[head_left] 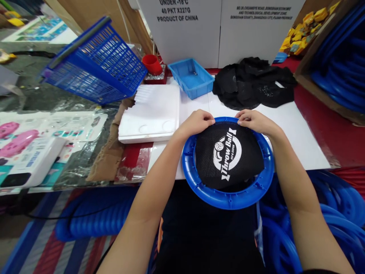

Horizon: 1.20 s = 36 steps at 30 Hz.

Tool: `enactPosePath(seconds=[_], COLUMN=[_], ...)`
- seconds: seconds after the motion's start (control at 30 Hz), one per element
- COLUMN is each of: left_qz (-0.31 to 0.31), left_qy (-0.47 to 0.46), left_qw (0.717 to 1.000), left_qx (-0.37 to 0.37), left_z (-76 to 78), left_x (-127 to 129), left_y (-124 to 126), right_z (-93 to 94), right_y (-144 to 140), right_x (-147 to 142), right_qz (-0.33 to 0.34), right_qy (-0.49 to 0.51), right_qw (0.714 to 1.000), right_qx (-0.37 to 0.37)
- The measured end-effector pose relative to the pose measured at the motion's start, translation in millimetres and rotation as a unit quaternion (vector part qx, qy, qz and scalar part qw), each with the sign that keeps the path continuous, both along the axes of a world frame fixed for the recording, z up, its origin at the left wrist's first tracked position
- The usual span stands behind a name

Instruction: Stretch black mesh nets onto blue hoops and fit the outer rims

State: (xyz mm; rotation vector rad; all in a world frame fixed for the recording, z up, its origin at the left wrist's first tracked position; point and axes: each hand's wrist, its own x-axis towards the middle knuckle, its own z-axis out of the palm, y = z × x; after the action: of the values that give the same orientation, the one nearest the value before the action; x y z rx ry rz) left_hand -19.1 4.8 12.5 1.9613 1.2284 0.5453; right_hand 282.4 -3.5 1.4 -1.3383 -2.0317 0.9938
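Pinching the far edge of the black mesh net (228, 156) against the blue ring (228, 199), I have my left hand (196, 122) and right hand (253, 120) side by side at the ring's top, both equally near. My fingers (209, 121) are curled together, clamped on mesh and rim. The ring lies flat at the near edge of the white surface (296, 133), toward my body from my hands, with the printed logo running diagonally. More black mesh (253, 82) is heaped beyond.
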Motion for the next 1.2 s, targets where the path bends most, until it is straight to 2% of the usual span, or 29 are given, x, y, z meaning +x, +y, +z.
enactPosePath(seconds=[0.33, 0.47, 0.63, 0.93, 1.1, 1.2], left_qz=[-0.018, -0.034, -0.069, -0.058, -0.044, -0.03], left_qy=[0.048, 0.064, 0.081, 0.103, 0.097, 0.07], left_qw=[0.998, 0.996, 0.994, 0.993, 0.994, 0.997], left_qx=[0.038, 0.046, 0.008, 0.0, -0.011, -0.031], left_z=[5.2, 12.9, 19.2, 20.1, 21.2, 21.2], left_x=[4.2, -6.9, -23.7, -18.9, -16.2, -18.7], left_y=[-4.8, -8.8, -8.6, -10.5, -12.0, -10.3], right_z=[-4.8, 2.8, 13.1, 5.1, -0.9, -2.5], right_y=[0.7, -5.9, -10.5, -3.9, -4.4, -4.1], right_x=[-1.9, -3.9, -9.0, -25.3, -24.4, -25.6], right_qz=[-0.015, -0.013, -0.012, 0.082, 0.067, 0.043], right_qy=[0.018, 0.02, 0.016, 0.0, -0.005, -0.017], right_qw=[1.0, 1.0, 1.0, 0.989, 0.988, 0.991], right_qx=[-0.012, -0.005, 0.008, 0.122, 0.137, 0.122])
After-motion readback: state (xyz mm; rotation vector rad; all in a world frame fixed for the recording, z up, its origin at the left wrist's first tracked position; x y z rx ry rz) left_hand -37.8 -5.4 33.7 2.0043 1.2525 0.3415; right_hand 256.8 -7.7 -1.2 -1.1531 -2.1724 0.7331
